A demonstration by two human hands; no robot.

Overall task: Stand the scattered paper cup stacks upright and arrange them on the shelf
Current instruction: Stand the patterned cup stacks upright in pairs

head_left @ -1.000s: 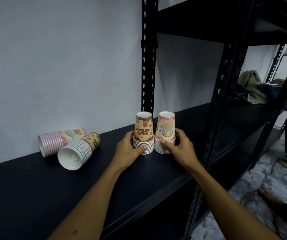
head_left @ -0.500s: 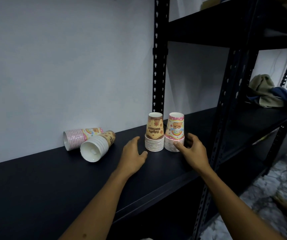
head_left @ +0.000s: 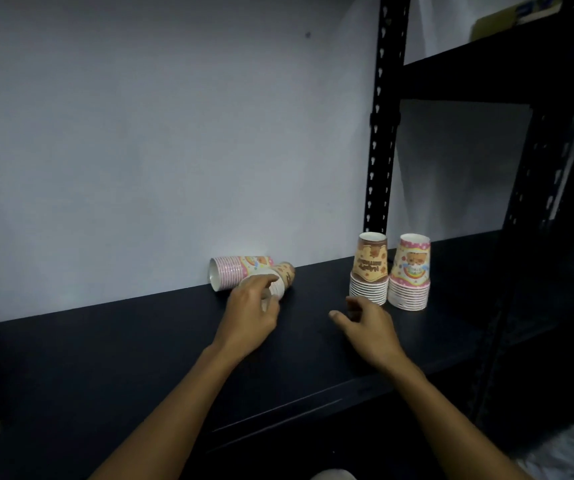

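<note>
Near the middle of the frame we see two stacks of paper cups lying on their sides on the black metal shelf board (head_left: pixel 105 368), close to the pale wall (head_left: pixel 157 133). The pink-rimmed printed paper cup stack (head_left: pixel 235 271) lies against the wall with its open mouth turned to the left. Just in front of it lies the brown printed paper cup stack (head_left: pixel 283 277), and the two seem to touch. The left hand (head_left: pixel 252 315) is at the mouth end of this brown stack; its fingers curl over the white rims and the thumb is below, so it looks like a grip, but we cannot tell if it is firm. To the right of centre two other stacks stand with the mouths down, side by side and nearly touching: the standing brown cup stack (head_left: pixel 370 270) and the standing pink cup stack (head_left: pixel 412 273). The right hand (head_left: pixel 370 329) is low over the board, just in front of the standing brown stack, with fingers loosely bent and holding nothing. Behind these stacks a black perforated upright post (head_left: pixel 384 116) rises to the top of the frame.
</note>
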